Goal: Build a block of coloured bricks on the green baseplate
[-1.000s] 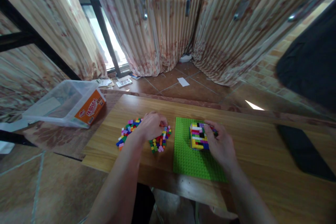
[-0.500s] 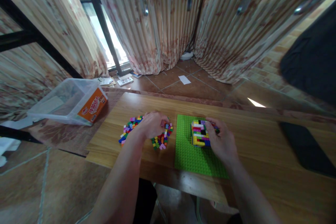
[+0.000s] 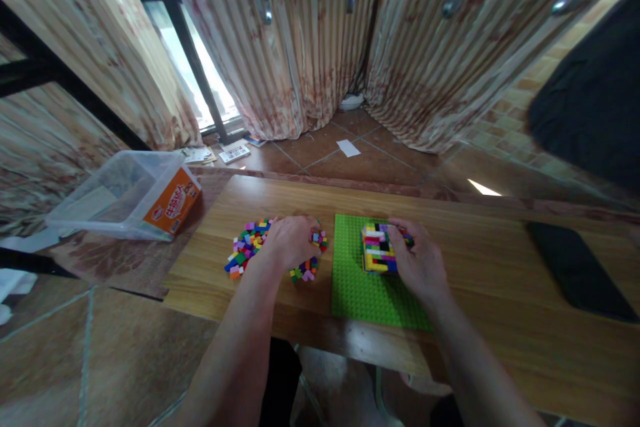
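A green baseplate (image 3: 363, 293) lies on the wooden table (image 3: 480, 267). On its far part stands a multicoloured block of small bricks (image 3: 376, 248). My right hand (image 3: 417, 260) rests against the block's right side, fingers curled over its top edge. My left hand (image 3: 290, 240) lies palm down on a heap of small loose bricks (image 3: 247, 247) left of the baseplate, fingers bent among them; what the fingertips hold is hidden.
A clear plastic tub with an orange label (image 3: 127, 197) sits on a lower surface at the left. A black phone-like slab (image 3: 580, 270) lies at the table's right. Curtains (image 3: 325, 60) hang behind; papers lie on the tiled floor.
Both hands keep their places; my left fingers shift slightly among the loose bricks. The view has tilted a little.
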`<state>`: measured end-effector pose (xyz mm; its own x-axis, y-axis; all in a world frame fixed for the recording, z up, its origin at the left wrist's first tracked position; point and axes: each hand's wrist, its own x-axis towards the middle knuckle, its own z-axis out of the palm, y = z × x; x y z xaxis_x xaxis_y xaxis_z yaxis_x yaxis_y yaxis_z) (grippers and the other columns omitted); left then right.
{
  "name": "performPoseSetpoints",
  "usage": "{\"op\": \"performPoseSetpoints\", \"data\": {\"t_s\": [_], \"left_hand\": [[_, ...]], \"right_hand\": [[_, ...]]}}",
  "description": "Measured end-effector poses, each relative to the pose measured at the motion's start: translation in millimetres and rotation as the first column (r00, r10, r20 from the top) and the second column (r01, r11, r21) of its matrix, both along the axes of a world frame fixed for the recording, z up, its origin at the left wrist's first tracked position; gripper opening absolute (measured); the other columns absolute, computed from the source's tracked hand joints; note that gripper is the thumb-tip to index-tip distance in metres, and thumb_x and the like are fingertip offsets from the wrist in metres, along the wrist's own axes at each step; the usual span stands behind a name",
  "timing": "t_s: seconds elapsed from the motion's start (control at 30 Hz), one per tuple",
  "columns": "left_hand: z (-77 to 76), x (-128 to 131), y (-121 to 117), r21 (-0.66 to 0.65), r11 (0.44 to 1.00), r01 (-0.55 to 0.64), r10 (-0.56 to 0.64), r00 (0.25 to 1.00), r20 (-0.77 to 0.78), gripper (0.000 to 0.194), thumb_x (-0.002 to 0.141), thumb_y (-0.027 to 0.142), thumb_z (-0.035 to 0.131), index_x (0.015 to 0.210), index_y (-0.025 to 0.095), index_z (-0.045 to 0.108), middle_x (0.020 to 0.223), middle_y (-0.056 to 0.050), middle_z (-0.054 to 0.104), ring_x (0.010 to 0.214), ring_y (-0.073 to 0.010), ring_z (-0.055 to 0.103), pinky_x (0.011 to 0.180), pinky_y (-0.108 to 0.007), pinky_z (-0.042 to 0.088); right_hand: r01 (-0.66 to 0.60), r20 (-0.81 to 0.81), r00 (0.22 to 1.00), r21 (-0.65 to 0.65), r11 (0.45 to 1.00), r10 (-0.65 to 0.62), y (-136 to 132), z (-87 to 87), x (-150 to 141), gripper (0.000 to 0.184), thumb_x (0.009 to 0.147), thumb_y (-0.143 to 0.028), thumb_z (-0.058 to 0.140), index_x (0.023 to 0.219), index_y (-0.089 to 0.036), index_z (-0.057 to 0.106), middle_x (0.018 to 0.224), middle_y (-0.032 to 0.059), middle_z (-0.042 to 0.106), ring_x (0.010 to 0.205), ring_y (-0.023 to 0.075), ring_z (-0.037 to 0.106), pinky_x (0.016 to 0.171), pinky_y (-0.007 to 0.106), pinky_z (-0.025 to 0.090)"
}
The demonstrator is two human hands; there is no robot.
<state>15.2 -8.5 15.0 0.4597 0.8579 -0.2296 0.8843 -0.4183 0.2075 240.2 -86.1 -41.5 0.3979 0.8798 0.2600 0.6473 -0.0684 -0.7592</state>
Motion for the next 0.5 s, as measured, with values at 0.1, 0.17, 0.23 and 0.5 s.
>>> {"op": "performPoseSetpoints", "data": {"t_s": [0.1, 0.17, 0.23, 0.5], "left_hand": [[3.4, -2.2, -0.1, -0.022, 0.999, 0.044, -0.044, 0.999, 0.007, 0.03, 0.071, 0.031, 0.068, 0.101, 0.028, 0.072, 0.085, 0.001, 0.074, 0.085, -0.0204, 0.067, 0.076, -0.029, 0.047], [5.1, -3.9, -0.7, -0.018, 0.998, 0.058, -0.058, 0.998, 0.012, 0.028, 0.071, 0.029, 0.068, 0.098, 0.028, 0.072, 0.084, 0.001, 0.073, 0.083, -0.02, 0.067, 0.074, -0.028, 0.046], [5.7, -5.4, -1.1, -0.015, 0.998, 0.064, -0.064, 0.998, 0.019, 0.029, 0.07, 0.027, 0.068, 0.099, 0.029, 0.072, 0.083, 0.001, 0.074, 0.082, -0.02, 0.067, 0.072, -0.028, 0.046], [1.3, -5.7, 0.5, -0.024, 0.996, 0.09, -0.089, 0.995, 0.044, 0.035, 0.073, 0.026, 0.066, 0.107, 0.029, 0.073, 0.09, -0.001, 0.074, 0.079, -0.02, 0.066, 0.069, -0.028, 0.046]], "right_hand": [[-0.007, 0.008, 1.0, 0.009, 1.0, 0.007, 0.4, -0.7, 0.5, 0.038, 0.09, -0.046, 0.047, 0.104, -0.019, 0.069, 0.106, 0.0105, 0.07, 0.1, 0.0243, 0.063, 0.092, 0.042, 0.047], [-0.013, 0.02, 1.0, 0.018, 1.0, 0.013, 0.7, -1.2, 0.7, 0.037, 0.09, -0.046, 0.047, 0.104, -0.019, 0.069, 0.105, 0.0103, 0.07, 0.1, 0.0243, 0.063, 0.092, 0.042, 0.047], [-0.013, 0.029, 1.0, 0.023, 1.0, 0.013, 0.8, -1.4, 0.6, 0.037, 0.09, -0.046, 0.046, 0.104, -0.019, 0.069, 0.105, 0.0106, 0.07, 0.1, 0.0244, 0.063, 0.093, 0.042, 0.047], [-0.009, 0.047, 0.999, 0.004, 1.0, 0.009, 0.2, 1.3, -0.8, 0.038, 0.091, -0.045, 0.045, 0.104, -0.018, 0.068, 0.106, 0.0109, 0.07, 0.1, 0.0239, 0.063, 0.091, 0.04, 0.047]]}}
